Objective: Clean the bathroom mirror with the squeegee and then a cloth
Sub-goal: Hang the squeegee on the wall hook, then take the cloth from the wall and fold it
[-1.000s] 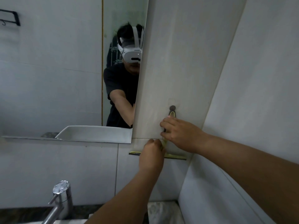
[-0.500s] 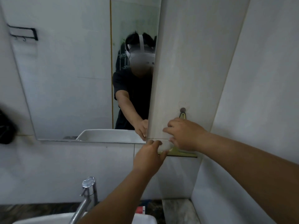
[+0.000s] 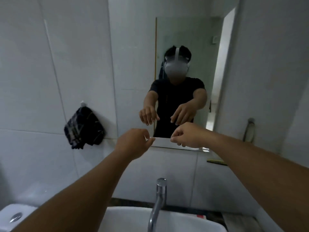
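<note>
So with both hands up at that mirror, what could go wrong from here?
Both hands, left and right, look empty, while the squeegee hangs off to the right, so bare fingers might smudge the mirror. Reaching for the cloth, a forearm could knock the tap below.

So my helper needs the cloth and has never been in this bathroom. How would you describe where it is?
Find the mirror above the sink. On the tiled wall to its left, level with the mirror's lower edge, a dark cloth hangs bunched from a small white hook. It is the only dark, soft thing on that pale wall.
</note>
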